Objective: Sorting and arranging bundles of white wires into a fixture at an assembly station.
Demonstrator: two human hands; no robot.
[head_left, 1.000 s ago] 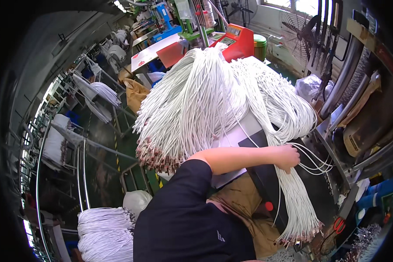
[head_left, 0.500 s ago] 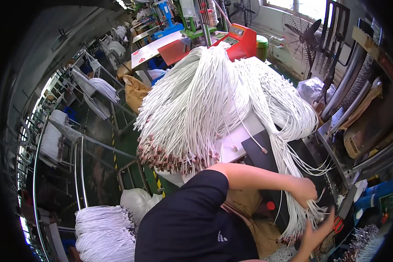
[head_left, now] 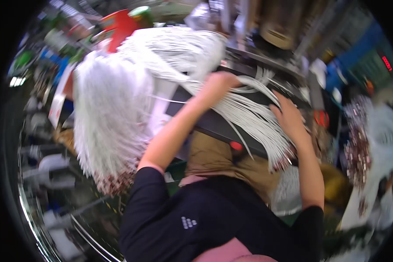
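A bundle of thin white cables [head_left: 253,115] with small connector ends lies across a dark board [head_left: 207,120] in front of me. My left hand [head_left: 222,85] is curled over the upper part of this bundle, its fingertips partly hidden. At the bundle's right side is my right hand [head_left: 290,115], with thumb and fingers apart and the palm toward the cables. The brownish connector ends [head_left: 281,161] fan out near my lap, below the right hand. Motion blurs some of the cables.
A large heap of white cables [head_left: 109,109] hangs over the table's left side; another cable coil [head_left: 179,48] lies behind. Red-handled scissors [head_left: 322,118] are right of my right hand. A red machine [head_left: 119,28] stands at the back. Connector-ended cables [head_left: 358,148] sit far right.
The view has swung to the right. My hands, close together at the cable ends before, are now apart: the left further up the bundle, the right at its side.
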